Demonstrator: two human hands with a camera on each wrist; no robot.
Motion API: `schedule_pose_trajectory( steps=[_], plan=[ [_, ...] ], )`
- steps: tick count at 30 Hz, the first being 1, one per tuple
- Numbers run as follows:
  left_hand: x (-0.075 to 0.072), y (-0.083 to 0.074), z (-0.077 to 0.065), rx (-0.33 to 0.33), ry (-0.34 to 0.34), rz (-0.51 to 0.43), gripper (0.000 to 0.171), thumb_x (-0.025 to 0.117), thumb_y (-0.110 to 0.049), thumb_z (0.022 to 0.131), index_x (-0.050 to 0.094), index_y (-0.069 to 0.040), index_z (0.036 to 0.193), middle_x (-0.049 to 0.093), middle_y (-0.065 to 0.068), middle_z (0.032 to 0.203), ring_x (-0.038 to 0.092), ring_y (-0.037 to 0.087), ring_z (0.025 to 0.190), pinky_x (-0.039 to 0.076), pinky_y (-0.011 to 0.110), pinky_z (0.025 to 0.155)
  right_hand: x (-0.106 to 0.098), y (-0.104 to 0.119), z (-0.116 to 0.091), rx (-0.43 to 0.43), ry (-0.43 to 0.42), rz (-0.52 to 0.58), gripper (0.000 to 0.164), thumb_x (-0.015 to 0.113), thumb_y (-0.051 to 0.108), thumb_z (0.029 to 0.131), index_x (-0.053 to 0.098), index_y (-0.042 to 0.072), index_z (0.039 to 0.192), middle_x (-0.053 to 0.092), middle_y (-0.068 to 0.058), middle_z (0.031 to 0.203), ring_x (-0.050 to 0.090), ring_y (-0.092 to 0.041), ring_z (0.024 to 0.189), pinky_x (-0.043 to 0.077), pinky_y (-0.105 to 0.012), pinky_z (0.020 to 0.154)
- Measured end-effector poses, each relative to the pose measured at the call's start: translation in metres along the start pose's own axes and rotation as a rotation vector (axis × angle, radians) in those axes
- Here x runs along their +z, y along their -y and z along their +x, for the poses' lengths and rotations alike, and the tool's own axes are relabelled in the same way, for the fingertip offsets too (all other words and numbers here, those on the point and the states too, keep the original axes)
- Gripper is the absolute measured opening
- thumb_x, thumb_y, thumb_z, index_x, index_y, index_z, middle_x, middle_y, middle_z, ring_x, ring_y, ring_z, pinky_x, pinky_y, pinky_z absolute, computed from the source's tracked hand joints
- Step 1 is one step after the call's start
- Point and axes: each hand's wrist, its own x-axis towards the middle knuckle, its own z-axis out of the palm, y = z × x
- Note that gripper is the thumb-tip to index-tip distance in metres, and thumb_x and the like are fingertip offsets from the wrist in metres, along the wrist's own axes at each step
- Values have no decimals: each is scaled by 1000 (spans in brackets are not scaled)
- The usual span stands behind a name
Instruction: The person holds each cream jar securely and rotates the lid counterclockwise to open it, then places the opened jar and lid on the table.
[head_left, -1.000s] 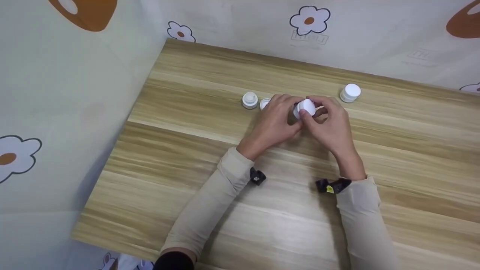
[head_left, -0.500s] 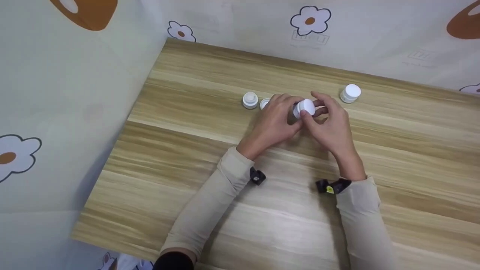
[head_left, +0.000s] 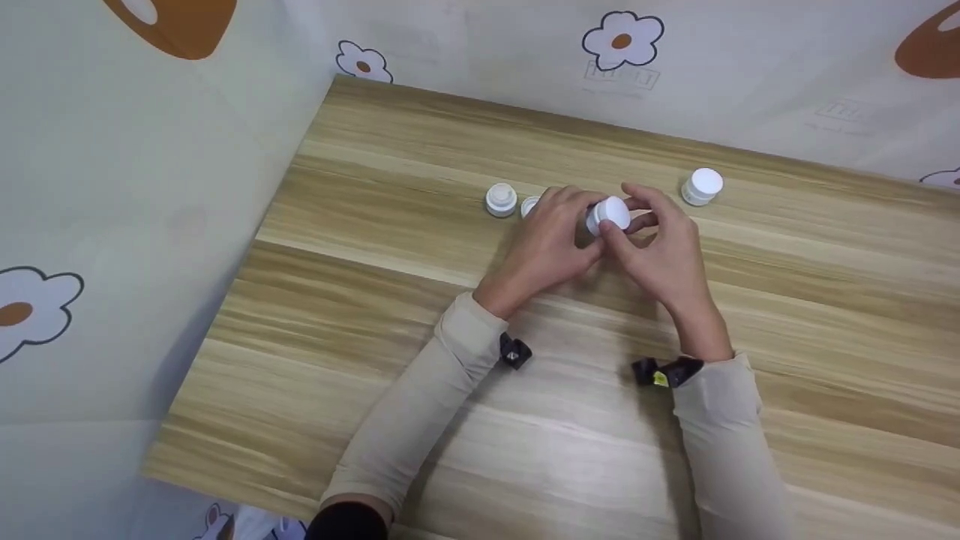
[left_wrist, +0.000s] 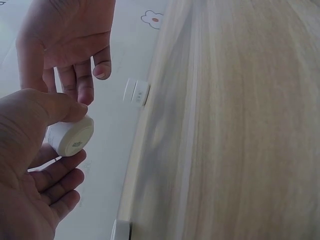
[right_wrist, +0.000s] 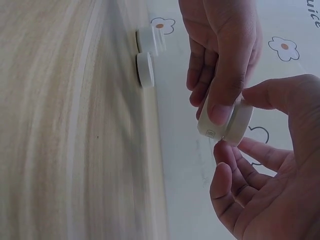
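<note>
A small white screw-top jar [right_wrist: 206, 124] is held up off the table, tilted, with its white lid [head_left: 616, 214] on it. My left hand [head_left: 551, 240] grips the jar's body between thumb and fingers. From the other side my right hand [head_left: 664, 259] pinches the lid, its thumb on the near edge and a finger on the far one. The right index finger is lifted away. An uncapped white jar [head_left: 500, 200] stands left of my hands. Beside it lies a round white lid [head_left: 529, 205], partly hidden by my left hand.
Another capped white jar [head_left: 702, 187] stands farther back on the right. All sit on a wood-grain table [head_left: 360, 285], whose back edge meets a flower-patterned curtain [head_left: 487, 45]. A second curtain side hangs past the table's left edge.
My right index finger has lifted off the lid since a second ago. The hands and jar have otherwise stayed in place.
</note>
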Motion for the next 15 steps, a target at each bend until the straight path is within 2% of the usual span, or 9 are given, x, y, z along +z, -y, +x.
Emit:
schedule_pose_trajectory(
  steps=[4,7,11,15],
  plan=[
    [0,-1,0,0,4,-14,50,77,-26,93,66,-13,141,69,4,139,58,23,134,45,33,118,0,2,0,37,-16,-19,52,79,24,94,66,1,139,74,-17,123,65,-8,86,53,-14,74],
    [0,-1,0,1,9,-14,51,77,-25,93,66,-12,141,69,4,139,57,24,135,46,33,118,0,3,0,62,-35,-35,48,80,33,93,71,2,129,75,-15,115,65,-3,80,51,-10,71],
    [0,-1,1,2,13,-5,50,78,-26,92,67,-13,140,69,3,138,57,23,135,46,33,118,1,2,0,54,-46,-47,38,82,30,92,76,2,117,75,-15,107,62,5,74,49,-9,70],
    [1,-1,1,5,11,-6,51,78,-25,92,66,-13,140,69,4,137,57,24,135,45,33,118,1,0,1,24,-45,-43,34,82,24,92,76,1,117,75,-16,108,60,6,74,51,-11,71]
  ],
)
